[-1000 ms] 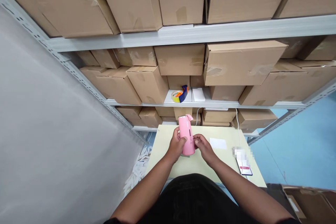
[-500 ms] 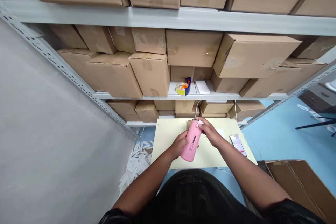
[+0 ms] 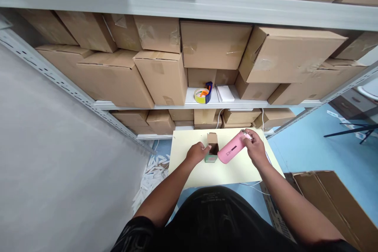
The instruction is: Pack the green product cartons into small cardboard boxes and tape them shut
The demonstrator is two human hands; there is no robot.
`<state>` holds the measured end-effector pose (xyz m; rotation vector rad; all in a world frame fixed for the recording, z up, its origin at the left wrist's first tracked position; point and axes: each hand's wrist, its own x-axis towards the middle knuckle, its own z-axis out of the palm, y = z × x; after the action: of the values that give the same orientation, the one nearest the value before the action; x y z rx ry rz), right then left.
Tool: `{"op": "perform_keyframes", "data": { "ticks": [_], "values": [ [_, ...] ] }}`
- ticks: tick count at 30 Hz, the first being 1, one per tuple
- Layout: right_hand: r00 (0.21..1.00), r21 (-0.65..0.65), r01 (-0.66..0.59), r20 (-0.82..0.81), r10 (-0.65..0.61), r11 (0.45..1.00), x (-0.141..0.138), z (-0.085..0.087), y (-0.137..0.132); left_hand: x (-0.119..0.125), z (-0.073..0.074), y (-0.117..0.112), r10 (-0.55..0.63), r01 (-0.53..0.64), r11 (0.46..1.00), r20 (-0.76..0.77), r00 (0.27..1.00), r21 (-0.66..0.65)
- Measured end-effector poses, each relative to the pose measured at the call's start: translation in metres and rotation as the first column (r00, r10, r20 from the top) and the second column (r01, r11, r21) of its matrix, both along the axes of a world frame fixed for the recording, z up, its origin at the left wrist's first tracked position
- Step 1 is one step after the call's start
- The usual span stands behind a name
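Note:
My right hand [image 3: 256, 147] grips the cap end of a pink bottle [image 3: 232, 151], which lies tilted with its base pointing at the mouth of a small open carton [image 3: 212, 153] on the pale yellow table [image 3: 189, 173]. My left hand [image 3: 197, 153] rests against the left side of that carton, fingers curled round it. The carton's top flap stands open and its lower part is green.
Metal shelves [image 3: 206, 6] packed with brown cardboard boxes fill the view ahead. A tape dispenser [image 3: 203, 94] and a white pad [image 3: 225, 93] sit on the middle shelf. An open cardboard box [image 3: 333, 201] stands on the blue floor at right. White scraps [image 3: 150, 177] litter the floor at left.
My left hand has let go of the pink bottle and taken the small carton. My right hand has swung the bottle down to the right, base toward the carton's opening.

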<state>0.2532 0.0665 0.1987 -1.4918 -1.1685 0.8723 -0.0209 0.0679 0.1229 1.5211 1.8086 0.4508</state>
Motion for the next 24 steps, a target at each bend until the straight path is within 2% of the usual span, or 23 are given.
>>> {"op": "perform_keyframes", "data": {
  "ticks": [6,10,16,19,24],
  "values": [
    [0.997,0.086,-0.059,0.047,0.055,0.995,-0.030,-0.011,0.017,0.019,-0.019,0.006,0.027,-0.009,0.995,0.179,0.983,-0.102],
    [0.964,0.084,-0.178,0.213,0.157,0.980,-0.043,-0.022,0.023,0.018,-0.030,0.002,0.066,-0.012,0.985,0.317,0.946,-0.170],
    [0.809,0.115,-0.368,0.529,0.257,0.923,-0.044,-0.051,0.017,0.020,-0.044,-0.003,0.155,-0.031,0.965,0.472,0.868,-0.259],
    [0.703,0.048,-0.465,0.627,0.336,0.884,-0.047,-0.073,0.013,0.024,-0.047,-0.003,0.146,-0.008,0.965,0.509,0.849,-0.264],
    [0.546,-0.045,-0.516,0.753,0.369,0.856,-0.055,-0.104,0.006,0.024,-0.049,-0.003,0.092,0.016,0.978,0.495,0.864,-0.208]
  ]
}}
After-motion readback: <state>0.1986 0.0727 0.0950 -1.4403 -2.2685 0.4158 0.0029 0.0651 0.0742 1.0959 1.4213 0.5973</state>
